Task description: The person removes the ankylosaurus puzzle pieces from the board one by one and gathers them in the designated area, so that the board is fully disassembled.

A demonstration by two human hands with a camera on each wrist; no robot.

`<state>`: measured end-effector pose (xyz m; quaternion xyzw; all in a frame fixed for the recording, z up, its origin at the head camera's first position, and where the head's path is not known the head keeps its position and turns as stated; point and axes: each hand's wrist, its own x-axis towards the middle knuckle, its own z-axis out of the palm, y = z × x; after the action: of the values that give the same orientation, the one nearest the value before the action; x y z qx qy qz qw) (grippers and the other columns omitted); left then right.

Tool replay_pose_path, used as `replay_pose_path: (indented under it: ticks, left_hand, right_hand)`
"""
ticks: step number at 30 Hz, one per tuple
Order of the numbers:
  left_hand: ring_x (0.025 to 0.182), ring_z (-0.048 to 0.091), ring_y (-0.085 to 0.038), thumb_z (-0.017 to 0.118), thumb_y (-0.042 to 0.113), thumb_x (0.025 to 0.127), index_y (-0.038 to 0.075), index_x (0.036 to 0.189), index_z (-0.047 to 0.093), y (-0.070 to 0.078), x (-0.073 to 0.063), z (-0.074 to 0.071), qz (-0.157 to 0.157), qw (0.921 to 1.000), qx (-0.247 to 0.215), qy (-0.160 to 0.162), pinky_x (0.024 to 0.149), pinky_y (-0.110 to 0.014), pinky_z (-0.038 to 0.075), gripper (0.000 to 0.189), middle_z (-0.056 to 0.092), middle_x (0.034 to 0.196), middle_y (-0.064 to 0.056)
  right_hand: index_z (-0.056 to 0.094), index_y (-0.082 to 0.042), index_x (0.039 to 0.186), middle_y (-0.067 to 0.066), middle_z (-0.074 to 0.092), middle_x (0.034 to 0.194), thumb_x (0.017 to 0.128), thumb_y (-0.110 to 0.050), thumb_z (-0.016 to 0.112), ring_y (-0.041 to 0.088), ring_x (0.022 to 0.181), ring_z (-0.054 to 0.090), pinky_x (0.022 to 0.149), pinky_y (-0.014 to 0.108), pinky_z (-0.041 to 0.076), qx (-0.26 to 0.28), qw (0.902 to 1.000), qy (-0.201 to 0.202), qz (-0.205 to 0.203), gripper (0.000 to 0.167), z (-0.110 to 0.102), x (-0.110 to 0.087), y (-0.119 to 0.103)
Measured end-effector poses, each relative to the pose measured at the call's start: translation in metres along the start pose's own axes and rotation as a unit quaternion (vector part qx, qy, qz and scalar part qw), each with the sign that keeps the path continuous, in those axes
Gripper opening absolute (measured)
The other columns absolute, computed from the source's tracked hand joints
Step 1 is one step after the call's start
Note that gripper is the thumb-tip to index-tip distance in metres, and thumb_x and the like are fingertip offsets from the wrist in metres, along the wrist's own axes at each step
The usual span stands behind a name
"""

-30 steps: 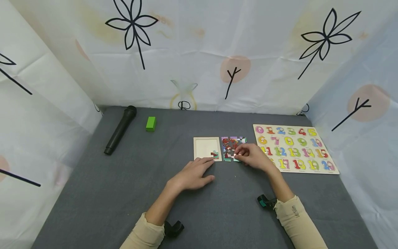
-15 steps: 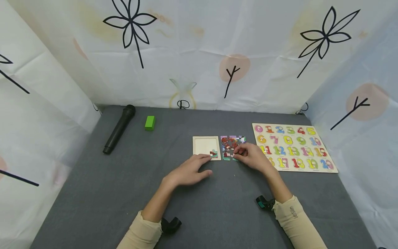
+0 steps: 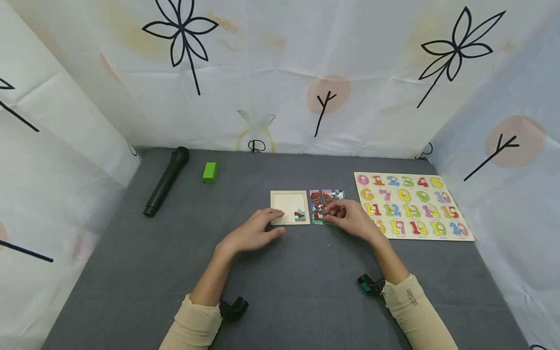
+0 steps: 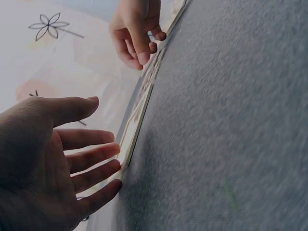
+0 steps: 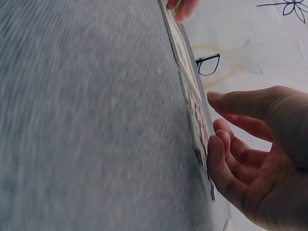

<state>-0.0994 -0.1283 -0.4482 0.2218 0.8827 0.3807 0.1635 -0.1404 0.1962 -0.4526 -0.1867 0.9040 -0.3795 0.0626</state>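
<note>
A small square wooden puzzle tray lies mid-table, with a few joined jigsaw pieces in its lower right corner. Right beside it is a patch of colourful loose jigsaw pieces, partly covered by my right hand. That hand's fingers are loosely bent low over the pieces; in the right wrist view thumb and fingertips stand apart, nothing showing between them. My left hand has its fingers extended at the tray's left side, fingertips overlapping its lower left part. From the left wrist view, the left palm holds nothing.
A wooden number board lies to the right, its near left part behind the right hand. Further left are a green block and a black microphone. A patterned white curtain closes off the back and sides.
My left hand has slid left from the tray's lower right corner to its left side, uncovering the pieces there. My right hand has shifted slightly left over the loose pieces.
</note>
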Motion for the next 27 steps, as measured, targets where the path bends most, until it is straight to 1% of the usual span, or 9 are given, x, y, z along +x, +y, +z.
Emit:
replay_pose_path:
  ticks: [3,6,9,12,16,20,25,27]
  left_hand:
    - [0.155,0.047,-0.040,0.060,0.030,0.110,0.000,0.159,0.052,-0.005,0.000,-0.003,-0.003,1.0000,-0.004,0.006,0.127,-0.060,0.039,0.058,0.052,0.165,-0.021]
    - [0.158,0.045,-0.040,0.060,0.029,0.110,-0.001,0.159,0.051,-0.007,-0.001,-0.005,-0.005,0.9999,-0.007,0.006,0.129,-0.060,0.037,0.058,0.051,0.167,-0.021]
    - [0.159,0.044,-0.040,0.060,0.029,0.111,-0.002,0.159,0.051,-0.007,-0.002,-0.008,-0.003,0.9999,-0.012,0.004,0.130,-0.061,0.037,0.059,0.050,0.167,-0.022]
    - [0.160,0.044,-0.040,0.061,0.029,0.110,-0.003,0.159,0.051,-0.008,-0.003,-0.009,-0.009,0.9997,-0.021,0.005,0.130,-0.060,0.036,0.059,0.049,0.168,-0.022]
    - [0.160,0.043,-0.039,0.060,0.029,0.111,-0.002,0.160,0.050,-0.011,-0.003,-0.010,-0.017,0.9993,-0.033,0.006,0.130,-0.060,0.036,0.059,0.049,0.168,-0.021]
    - [0.158,0.046,-0.038,0.060,0.029,0.112,-0.001,0.161,0.050,-0.015,-0.003,-0.011,-0.013,0.9988,-0.046,0.006,0.129,-0.059,0.039,0.058,0.050,0.167,-0.021]
    - [0.156,0.049,-0.037,0.059,0.028,0.112,0.000,0.160,0.051,-0.018,-0.003,-0.011,-0.007,0.9980,-0.062,0.008,0.125,-0.058,0.044,0.057,0.052,0.167,-0.020]
    - [0.155,0.050,-0.037,0.059,0.028,0.112,0.000,0.160,0.051,-0.019,-0.003,-0.011,-0.006,0.9979,-0.064,0.009,0.124,-0.057,0.045,0.056,0.052,0.166,-0.020]
  right_hand:
    - [0.079,-0.006,0.103,0.007,0.073,0.090,0.095,-0.012,0.083,0.007,0.068,0.056,0.062,0.021,0.044,0.016,0.9998,-0.010,-0.004,0.011,0.004,0.004,-0.005]
    - [0.079,-0.006,0.105,0.008,0.074,0.091,0.095,-0.011,0.083,0.007,0.067,0.057,0.060,0.021,0.046,0.036,0.9991,-0.024,-0.005,0.012,0.008,0.008,-0.012]
    - [0.078,-0.004,0.107,0.011,0.074,0.094,0.096,-0.011,0.082,0.008,0.066,0.058,0.058,0.023,0.050,0.063,0.9970,-0.042,-0.010,0.014,0.014,0.014,-0.018]
    - [0.077,0.000,0.110,0.015,0.072,0.097,0.097,-0.010,0.080,0.010,0.067,0.060,0.057,0.024,0.054,0.091,0.9939,-0.060,-0.018,0.016,0.020,0.021,-0.022]
    - [0.076,0.004,0.113,0.018,0.072,0.098,0.097,-0.008,0.081,0.010,0.066,0.062,0.057,0.025,0.056,0.108,0.9910,-0.074,-0.026,0.021,0.028,0.031,-0.027]
    - [0.077,0.005,0.112,0.015,0.071,0.094,0.092,-0.006,0.085,0.007,0.060,0.059,0.054,0.024,0.055,0.099,0.9919,-0.078,-0.015,0.024,0.035,0.040,-0.032]
    - [0.078,0.003,0.109,0.008,0.069,0.087,0.087,-0.007,0.089,0.007,0.056,0.057,0.052,0.023,0.052,0.065,0.9951,-0.072,0.016,0.026,0.041,0.045,-0.037]
    - [0.078,0.002,0.108,0.006,0.067,0.086,0.086,-0.008,0.090,0.008,0.055,0.057,0.052,0.024,0.053,0.061,0.9954,-0.069,0.026,0.027,0.042,0.046,-0.038]
